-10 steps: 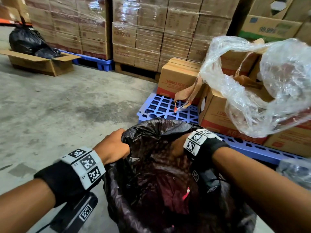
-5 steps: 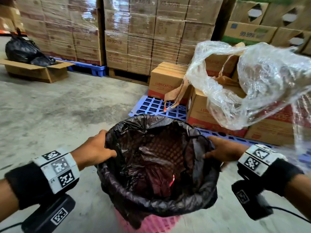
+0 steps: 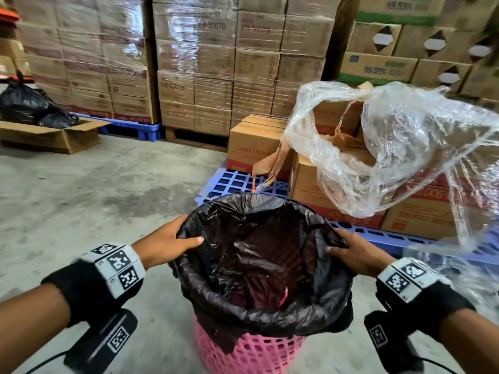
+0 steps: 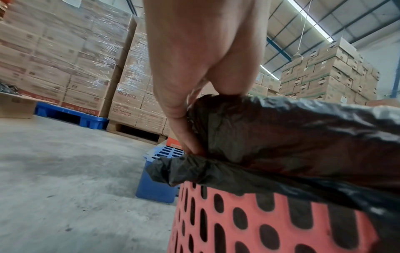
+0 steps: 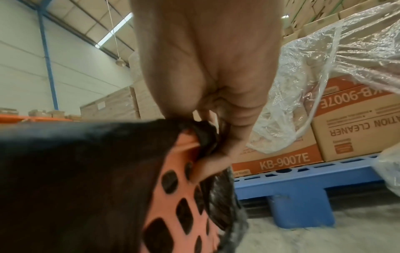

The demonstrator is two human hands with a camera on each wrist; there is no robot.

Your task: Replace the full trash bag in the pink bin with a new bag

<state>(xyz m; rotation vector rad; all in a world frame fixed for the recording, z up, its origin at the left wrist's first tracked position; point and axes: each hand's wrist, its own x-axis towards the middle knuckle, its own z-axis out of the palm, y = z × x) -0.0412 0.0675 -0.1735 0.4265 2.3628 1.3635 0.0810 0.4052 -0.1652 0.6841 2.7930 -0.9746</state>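
Note:
A pink perforated bin (image 3: 251, 354) stands on the concrete floor at the bottom centre. A black trash bag (image 3: 264, 265) lines it, its mouth open and its edge rolled over the rim. My left hand (image 3: 189, 233) holds the bag's edge at the left rim, thumb inside and fingers outside. My right hand (image 3: 336, 242) grips the edge at the right rim. In the left wrist view the left hand (image 4: 194, 123) pinches the folded bag (image 4: 292, 137) above the bin (image 4: 270, 222). In the right wrist view the right hand (image 5: 216, 137) curls round the bag (image 5: 75, 171) at the bin's (image 5: 173, 196) rim.
A blue pallet (image 3: 235, 182) with cardboard boxes (image 3: 253, 147) stands just behind the bin. Loose clear plastic wrap (image 3: 391, 147) hangs over the boxes at right. At far left an open carton (image 3: 54, 136) holds a tied black bag (image 3: 27, 109). Wrapped carton stacks line the back.
Both hands have moved from the bag's far edge and inside out to the left and right sides of the rim. The bag's mouth now lies spread open over the bin.

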